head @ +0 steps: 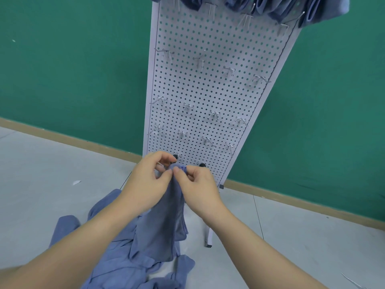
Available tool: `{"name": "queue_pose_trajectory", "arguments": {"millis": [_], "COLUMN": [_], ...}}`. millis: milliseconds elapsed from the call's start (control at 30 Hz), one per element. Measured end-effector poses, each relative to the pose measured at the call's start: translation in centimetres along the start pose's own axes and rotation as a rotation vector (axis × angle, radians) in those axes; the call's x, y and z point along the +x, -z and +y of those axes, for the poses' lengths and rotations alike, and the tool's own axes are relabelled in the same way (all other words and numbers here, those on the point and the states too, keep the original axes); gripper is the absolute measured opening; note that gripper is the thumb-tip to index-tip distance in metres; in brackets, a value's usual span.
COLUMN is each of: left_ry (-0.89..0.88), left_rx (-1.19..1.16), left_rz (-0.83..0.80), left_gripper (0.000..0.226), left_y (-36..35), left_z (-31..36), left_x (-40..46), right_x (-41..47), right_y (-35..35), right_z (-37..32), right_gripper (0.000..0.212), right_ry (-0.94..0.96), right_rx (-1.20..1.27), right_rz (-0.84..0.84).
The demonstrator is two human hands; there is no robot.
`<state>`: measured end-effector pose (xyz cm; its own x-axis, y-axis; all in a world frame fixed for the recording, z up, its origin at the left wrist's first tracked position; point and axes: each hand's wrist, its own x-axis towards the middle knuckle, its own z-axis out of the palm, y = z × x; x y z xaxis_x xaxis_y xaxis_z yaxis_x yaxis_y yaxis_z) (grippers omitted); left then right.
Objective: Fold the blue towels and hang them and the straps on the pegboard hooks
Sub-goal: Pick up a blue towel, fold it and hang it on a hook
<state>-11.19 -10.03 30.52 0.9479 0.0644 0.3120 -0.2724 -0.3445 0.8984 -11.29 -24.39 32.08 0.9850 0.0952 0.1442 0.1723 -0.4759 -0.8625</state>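
Left hand point(153, 176) pinches the top edge of the folded blue towel point(164, 222); right hand point(195, 181) pinches the same bunched edge just beside it. Towel hangs long axis vertical below both hands, over the loose towel pile point(116, 257) on the floor. Top edge sits right at the pegboard point(208, 90) bottom row, black-tipped hook point(175, 157) just above, about equally near both hands

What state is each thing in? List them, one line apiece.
Held towel: folded narrow, hanging from both hands, not on a hook.
Left hand: pinching the towel's top corner.
Right hand: pinching the same top edge.
Towel pile: crumpled on the floor, unfolded.
Hung towels: draped at the board's top.
Pegboard: upright, its middle hooks bare.
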Motion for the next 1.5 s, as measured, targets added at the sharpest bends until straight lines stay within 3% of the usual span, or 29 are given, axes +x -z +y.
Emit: {"name": "queue_pose_trajectory", "arguments": {"millis": [267,567,700,800,933,1133,1267,1500], "left_ry": [0.01,-0.088,-0.051,-0.059,-0.113,-0.067,-0.073,-0.079], "left_rx": [0.022,0.118,0.18,0.21,0.212,0.255,0.489,0.511], "left_rz": [-0.149,-0.246,-0.23,-0.106,0.048,-0.157,-0.229,-0.204], "left_gripper": [0.032,0.024,0.016,0.011,0.023,0.051,0.064,0.061], "left_y": [1.0,1.9,2.0,2.0,2.2,2.1,2.1,2.3], "left_z": [0.2,0.4,0.0,0.0,0.1,-0.8,-1.0,-0.7], "left_x": [0.0,0.0,-0.1,-0.2,0.0,0.3,0.1,0.1], "right_x": [-0.4,-0.4,-0.3,-0.1,0.0,0.3,0.5,0.6], "right_y": [0.3,0.7,0.7,0.7,1.0,1.6,2.2,3.4], "right_z": [0.0,-0.1,0.1,0.3,0.1,-0.1,-0.1,-0.2], "right_gripper": [0.046,0.043,0.036,0.035,0.031,0.043,0.043,0.045], "right_ry": [0.101,0.057,0.06,0.059,0.061,0.058,0.047,0.023], "right_rx": [-0.079,-0.081,-0.099,-0.098,-0.061,-0.025,-0.019,-0.054], "right_rz": [-0.081,-0.11,-0.107,-0.083,-0.074,-0.024,0.01,0.059]}}
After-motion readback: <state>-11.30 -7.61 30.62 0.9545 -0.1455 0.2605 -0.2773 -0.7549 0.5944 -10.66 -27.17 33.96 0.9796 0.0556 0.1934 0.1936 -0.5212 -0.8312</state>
